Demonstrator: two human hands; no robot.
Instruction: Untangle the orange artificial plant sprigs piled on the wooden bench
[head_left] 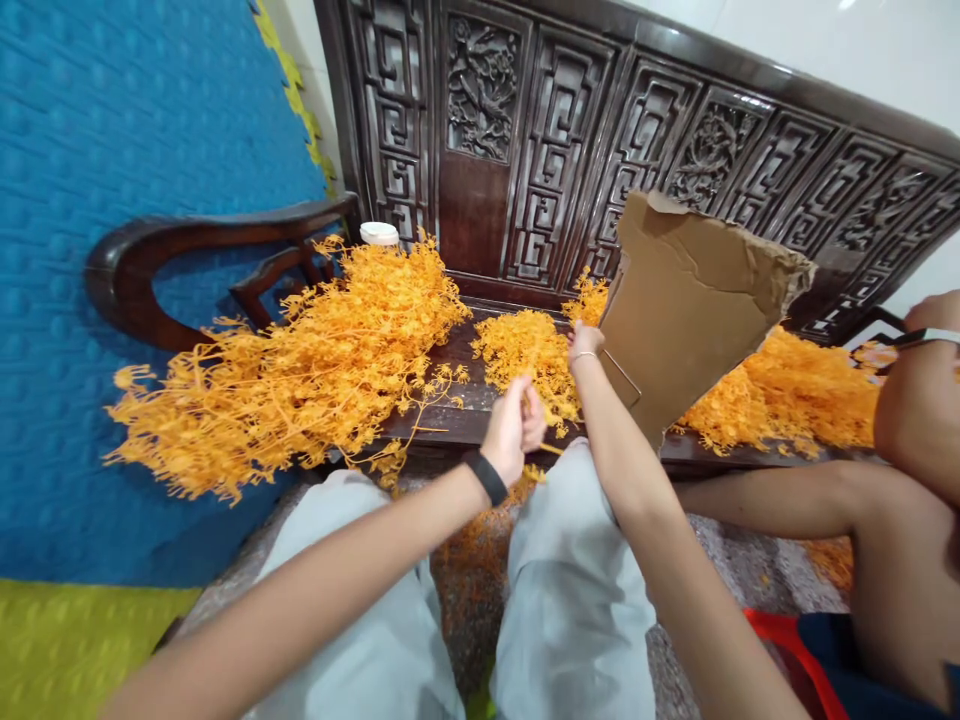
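Observation:
My left hand (516, 425), with a black band on its wrist, is closed in a fist in front of the bench. An orange flower stem (551, 449) pokes out below its fingers. My right hand (585, 342), with a thin bracelet, is farther forward beside the left edge of a brown cardboard sheet (686, 300). Its fingers are curled together, and what they pinch is hidden. A small pile of orange dried-looking flowers (525, 345) lies between and behind the hands. To the left spreads a large heap of the same orange sprays (300, 370).
The dark carved wooden bench (480, 225) has a curved armrest (142, 260) at left. A white lidded container (379, 234) stands behind the heap. More orange sprays (787, 395) lie right of the cardboard, near another person's leg (810, 500). Blue mats (150, 120) are at left.

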